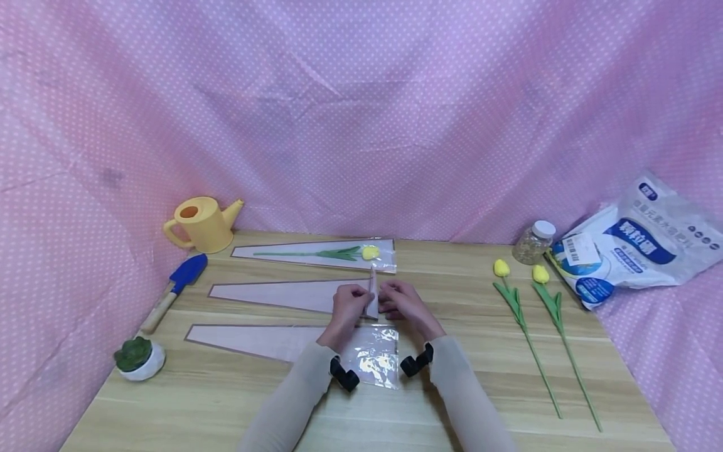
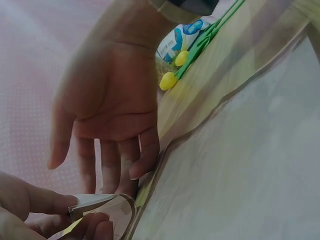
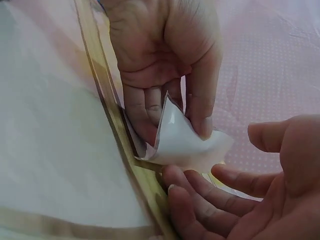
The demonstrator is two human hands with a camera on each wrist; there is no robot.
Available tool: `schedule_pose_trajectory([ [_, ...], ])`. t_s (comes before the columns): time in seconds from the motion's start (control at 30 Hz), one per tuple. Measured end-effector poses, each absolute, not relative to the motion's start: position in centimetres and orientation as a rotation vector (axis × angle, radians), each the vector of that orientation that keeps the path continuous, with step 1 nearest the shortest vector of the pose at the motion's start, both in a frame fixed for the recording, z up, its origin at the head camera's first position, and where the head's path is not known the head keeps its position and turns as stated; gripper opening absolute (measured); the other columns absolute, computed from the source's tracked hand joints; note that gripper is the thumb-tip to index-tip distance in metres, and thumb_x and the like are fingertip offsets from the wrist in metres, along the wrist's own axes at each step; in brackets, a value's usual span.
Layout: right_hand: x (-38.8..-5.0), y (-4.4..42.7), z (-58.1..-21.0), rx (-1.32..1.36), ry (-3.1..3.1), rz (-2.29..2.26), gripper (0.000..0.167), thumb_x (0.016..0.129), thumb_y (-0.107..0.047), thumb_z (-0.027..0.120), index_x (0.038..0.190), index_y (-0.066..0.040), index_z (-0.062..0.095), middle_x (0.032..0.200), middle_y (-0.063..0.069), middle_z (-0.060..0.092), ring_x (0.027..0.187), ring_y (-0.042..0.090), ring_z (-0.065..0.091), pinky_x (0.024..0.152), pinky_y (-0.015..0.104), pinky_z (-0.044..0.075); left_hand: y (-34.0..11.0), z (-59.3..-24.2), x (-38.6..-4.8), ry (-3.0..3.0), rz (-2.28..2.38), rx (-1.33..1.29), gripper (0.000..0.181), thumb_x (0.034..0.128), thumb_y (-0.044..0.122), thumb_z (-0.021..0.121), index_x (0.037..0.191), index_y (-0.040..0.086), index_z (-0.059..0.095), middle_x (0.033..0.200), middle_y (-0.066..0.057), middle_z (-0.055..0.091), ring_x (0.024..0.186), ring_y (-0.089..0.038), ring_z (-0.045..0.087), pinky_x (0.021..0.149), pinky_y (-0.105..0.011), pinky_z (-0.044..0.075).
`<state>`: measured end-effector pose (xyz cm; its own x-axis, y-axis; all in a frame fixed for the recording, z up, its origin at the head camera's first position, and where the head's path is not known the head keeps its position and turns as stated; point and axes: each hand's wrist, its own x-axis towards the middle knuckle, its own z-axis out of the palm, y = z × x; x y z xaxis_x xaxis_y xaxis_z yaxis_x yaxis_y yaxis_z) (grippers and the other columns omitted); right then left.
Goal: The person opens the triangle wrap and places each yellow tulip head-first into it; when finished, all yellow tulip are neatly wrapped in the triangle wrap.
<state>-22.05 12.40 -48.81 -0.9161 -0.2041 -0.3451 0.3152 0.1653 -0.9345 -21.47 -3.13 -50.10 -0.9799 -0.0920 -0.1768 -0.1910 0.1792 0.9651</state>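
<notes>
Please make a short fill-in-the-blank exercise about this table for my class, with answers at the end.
1. Of the three tapered sleeves, the left hand pinches the ____ one.
2. The trowel blade is coloured ____.
3. The number of tulips lying outside the sleeves is ____.
4. The jar lid is coloured ____.
Missing words: middle; blue; two; white.

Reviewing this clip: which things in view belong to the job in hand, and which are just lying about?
Apparently part of the job:
middle sleeve, pinched in the left grip
front sleeve
back sleeve, with one tulip
two loose yellow tulips

Seemingly just lying about:
yellow watering can
blue trowel
potted plant
lidded jar
printed bag
</notes>
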Motion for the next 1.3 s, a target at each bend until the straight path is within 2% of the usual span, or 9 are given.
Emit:
schedule_pose_trajectory([
  [0.1,-22.4,12.1,-48.6,0.121,2.124,-1.739,0.045,0.104,-0.035,0.050,0.134,-0.002,0.054,0.118,0.019,0.069,0.077,0.015,0.068,0.068,0.026,0.056,-3.1,-50.1,-21.4,2.351,1.940,-0.289,0.008,0.0831,0.006,0.074,0.083,-0.002,0.073,0.065,0.005,0.059,0.060,-0.010,0.052,0.055,-0.021,0.043],
  [0.33,-23.1,11.0,-48.2,0.087,2.320,-1.588,0.050,0.100,-0.042,0.056,0.120,0.003,0.062,0.108,0.020,0.071,0.074,0.018,0.069,0.071,0.031,0.059,-3.1,-50.0,-21.3,2.379,1.934,-0.297,0.011,0.0815,0.009,0.076,0.079,-0.002,0.074,0.056,0.007,0.056,0.053,-0.009,0.051,0.053,-0.021,0.043],
  [0.5,-23.4,10.5,-48.3,0.095,2.445,-1.510,0.045,0.098,-0.042,0.057,0.110,0.001,0.064,0.101,0.017,0.069,0.073,0.021,0.070,0.065,0.029,0.056,-3.2,-50.0,-21.3,2.404,1.924,-0.296,0.011,0.0804,0.009,0.078,0.079,-0.001,0.075,0.061,0.005,0.062,0.056,-0.009,0.053,0.054,-0.021,0.044],
  [0.67,-23.5,10.5,-48.4,0.096,2.465,-1.539,0.037,0.099,-0.035,0.057,0.101,0.000,0.066,0.092,0.014,0.070,0.068,0.018,0.068,0.060,0.028,0.056,-3.2,-50.2,-21.4,2.375,1.938,-0.308,0.013,0.0826,0.010,0.078,0.081,-0.002,0.074,0.067,0.001,0.066,0.058,-0.009,0.054,0.055,-0.021,0.046],
  [0.9,-23.1,11.6,-48.2,0.136,2.363,-1.638,0.029,0.097,-0.021,0.055,0.111,0.003,0.064,0.088,0.017,0.072,0.070,0.020,0.070,0.065,0.031,0.060,-3.4,-50.6,-21.8,2.099,2.115,-0.357,0.011,0.0869,0.004,0.073,0.087,-0.006,0.072,0.069,-0.005,0.072,0.059,-0.010,0.065,0.060,-0.026,0.060],
  [1.07,-22.7,12.4,-48.4,0.152,2.315,-1.689,0.027,0.097,-0.017,0.057,0.114,0.003,0.062,0.092,0.018,0.072,0.075,0.023,0.072,0.071,0.034,0.062,-3.4,-50.4,-21.8,2.027,2.142,-0.378,0.011,0.0886,0.004,0.071,0.091,-0.006,0.070,0.076,-0.010,0.073,0.059,-0.011,0.067,0.062,-0.027,0.061],
  [1.3,-22.5,13.0,-48.9,0.143,2.308,-1.721,0.024,0.097,-0.012,0.059,0.114,0.005,0.062,0.093,0.020,0.071,0.074,0.019,0.071,0.071,0.033,0.062,-3.2,-50.6,-21.8,2.004,2.182,-0.409,0.014,0.0862,0.000,0.071,0.097,-0.007,0.065,0.081,-0.015,0.073,0.059,-0.011,0.067,0.062,-0.028,0.061],
])
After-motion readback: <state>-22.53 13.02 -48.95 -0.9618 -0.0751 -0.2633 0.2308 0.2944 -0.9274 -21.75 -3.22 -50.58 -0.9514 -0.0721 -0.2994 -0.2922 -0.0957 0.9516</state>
